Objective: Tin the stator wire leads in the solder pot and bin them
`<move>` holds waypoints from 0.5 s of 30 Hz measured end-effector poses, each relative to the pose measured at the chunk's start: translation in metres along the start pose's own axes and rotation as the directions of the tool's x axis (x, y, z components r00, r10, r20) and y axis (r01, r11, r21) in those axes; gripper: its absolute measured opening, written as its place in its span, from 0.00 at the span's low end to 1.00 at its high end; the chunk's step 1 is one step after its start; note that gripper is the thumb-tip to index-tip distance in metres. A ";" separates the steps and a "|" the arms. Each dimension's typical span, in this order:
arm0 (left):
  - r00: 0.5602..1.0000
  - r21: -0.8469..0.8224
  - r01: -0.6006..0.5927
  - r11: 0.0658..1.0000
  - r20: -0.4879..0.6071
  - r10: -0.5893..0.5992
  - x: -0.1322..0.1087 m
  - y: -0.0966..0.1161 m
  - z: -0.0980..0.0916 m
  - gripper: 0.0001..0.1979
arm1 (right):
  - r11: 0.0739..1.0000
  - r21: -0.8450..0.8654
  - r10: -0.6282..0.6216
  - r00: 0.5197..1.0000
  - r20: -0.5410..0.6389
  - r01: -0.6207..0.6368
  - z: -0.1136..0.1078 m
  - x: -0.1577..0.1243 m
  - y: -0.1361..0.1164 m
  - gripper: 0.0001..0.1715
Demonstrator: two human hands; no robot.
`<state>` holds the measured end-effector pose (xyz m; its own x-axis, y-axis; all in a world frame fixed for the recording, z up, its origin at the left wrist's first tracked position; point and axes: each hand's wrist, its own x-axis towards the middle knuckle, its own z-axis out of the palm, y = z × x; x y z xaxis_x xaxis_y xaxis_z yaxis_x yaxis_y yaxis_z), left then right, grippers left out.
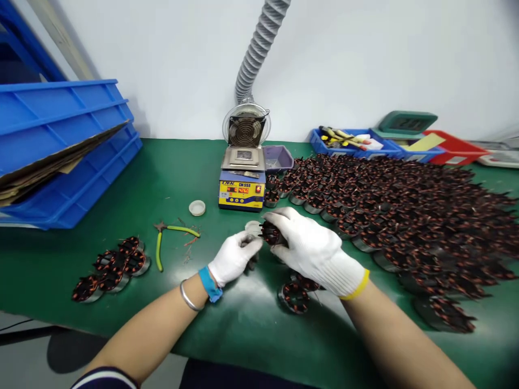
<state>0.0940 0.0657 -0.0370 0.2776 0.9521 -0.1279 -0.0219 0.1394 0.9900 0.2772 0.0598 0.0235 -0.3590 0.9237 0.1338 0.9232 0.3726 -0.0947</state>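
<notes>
Both of my hands wear white gloves. Between its thumb and fingers my right hand [310,246] grips a copper-wound motor stator [271,233], turned on its side with its dark prongs pointing left. Close to those prongs, my left hand [232,260] has thumb and fingers drawn together. Something dark shows under its fingertips, but I cannot make out what it is. Just behind the left fingers is a small round white dish [253,227], partly covered. Another stator [294,297] sits on the green table below my right hand, with more partly hidden by the glove.
A yellow-and-blue solder pot [242,189] stands ahead under a grey duct [263,43]. Stator rows [389,210] fill the right side. Green-handled cutters [159,251], wire scraps, a white cap [197,208] and several stators [114,278] lie left. Blue crates [65,124] stand far left.
</notes>
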 end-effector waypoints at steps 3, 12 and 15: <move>0.996 -0.022 -0.001 1.000 -0.088 -0.001 0.004 -0.002 -0.003 0.23 | 1.000 0.005 0.005 0.999 0.052 -0.005 0.000 -0.001 -0.006 0.32; 0.959 0.025 -0.163 0.986 -0.231 0.165 0.024 -0.008 -0.022 0.20 | 0.997 -0.042 0.075 0.993 0.095 -0.071 -0.007 0.006 -0.008 0.35; 0.974 0.055 -0.169 0.984 -0.145 0.175 0.016 -0.011 -0.010 0.12 | 0.995 -0.061 0.090 0.987 0.133 -0.083 -0.004 0.008 -0.008 0.36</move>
<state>0.0891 0.0824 -0.0509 0.1274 0.9910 0.0403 -0.0154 -0.0386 0.9991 0.2677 0.0640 0.0296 -0.2894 0.9572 -0.0072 0.9564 0.2888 -0.0447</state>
